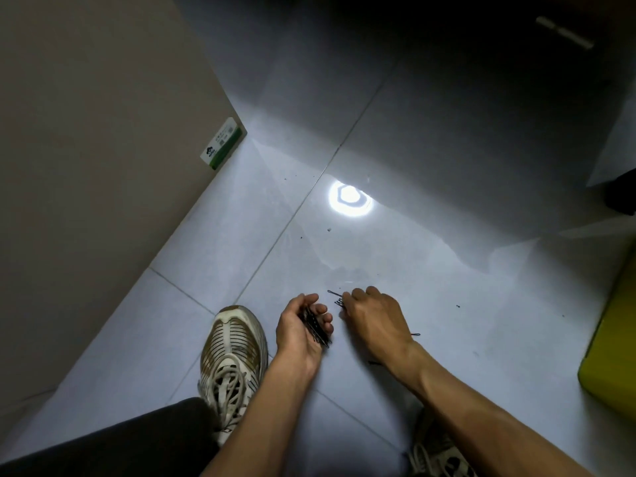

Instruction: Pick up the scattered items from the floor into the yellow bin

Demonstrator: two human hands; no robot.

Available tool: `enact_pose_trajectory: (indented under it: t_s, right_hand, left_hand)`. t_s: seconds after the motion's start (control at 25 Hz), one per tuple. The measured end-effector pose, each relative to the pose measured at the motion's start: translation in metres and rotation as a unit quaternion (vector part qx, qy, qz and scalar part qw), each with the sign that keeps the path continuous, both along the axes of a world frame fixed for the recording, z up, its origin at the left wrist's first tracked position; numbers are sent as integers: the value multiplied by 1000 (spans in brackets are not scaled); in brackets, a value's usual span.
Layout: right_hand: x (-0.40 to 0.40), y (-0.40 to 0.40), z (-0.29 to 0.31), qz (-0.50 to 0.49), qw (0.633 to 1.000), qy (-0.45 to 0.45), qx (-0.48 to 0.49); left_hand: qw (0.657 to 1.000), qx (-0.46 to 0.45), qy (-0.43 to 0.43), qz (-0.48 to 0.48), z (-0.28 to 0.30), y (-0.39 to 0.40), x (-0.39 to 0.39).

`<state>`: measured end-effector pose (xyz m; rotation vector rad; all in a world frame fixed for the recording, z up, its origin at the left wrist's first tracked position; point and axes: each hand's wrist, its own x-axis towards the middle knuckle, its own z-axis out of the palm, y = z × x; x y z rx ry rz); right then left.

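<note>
The left hand (303,327) lies palm up just above the floor (430,270), its fingers curled round a bundle of pins (316,328). These are thin black wire hairpins, straight and glossy, lying across the palm between the curled fingertips and the heel of the hand. Their long axis runs from the upper left, near the fingers, down to the lower right, near the wrist.

The right hand (373,321) is palm down beside it, fingers bent and bunched together over a small cluster of pins on the floor (339,301). The fingertips touch or pinch that cluster; how firmly they grip it I cannot tell. One pin (334,292) pokes out past the fingertips, pointing up and to the left, with its looped end farthest from the hand. Another stray pin (415,334) lies flat to the right of that wrist, nearly level, loop to the right. A third (374,363) shows as a dark sliver under the forearm.

The floor is smooth, shiny pale grey tile with thin grout lines and a bright round glare. The bin (616,346) is a yellow-green, smooth-walled box with a rounded corner at the right edge, well apart from the hands. A laced white and brown mesh shoe (234,352) sits left of the left hand. A tan cardboard box (103,149) with a green label stands at far left.
</note>
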<state>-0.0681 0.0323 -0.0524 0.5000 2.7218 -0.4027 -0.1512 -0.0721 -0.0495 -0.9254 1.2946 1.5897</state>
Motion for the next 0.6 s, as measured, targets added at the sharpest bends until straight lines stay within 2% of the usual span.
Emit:
enact_pose_trajectory:
  t_s: [0.12,0.2,0.24,0.32,0.4,0.44,0.48,0.56,0.6]
  right_hand:
    - [-5,-6,-3,13,998,24,51]
    - [-6,-15,-4,26,999,-8,47]
    - [-7,-17,-5,-14,1000,-16,19]
    - [-5,-3,-10,-194,978,-24,-73]
    - [1,13,-3,-326,911,7,-253]
    - [4,14,5,-357,877,45,-318]
    - [4,11,16,-357,860,69,-359]
    - [2,-1,34,-306,864,78,-391]
    - [6,-5,38,-286,880,88,-369]
  left_hand:
    - [1000,-3,-1,-8,-7,0,-3]
    - [1000,-2,-5,-13,-9,-1,2]
    - [1000,-3,-6,-15,-10,-2,4]
    - [1000,-3,-4,-17,-11,0,6]
    - [1000,1,1,-21,-8,9,4]
    - [1000,9,2,-22,-7,15,4]
    - [1000,19,1,-21,-6,20,4]
    - [999,39,-7,-16,-4,28,7]
    - [999,48,-12,-14,-3,31,11]
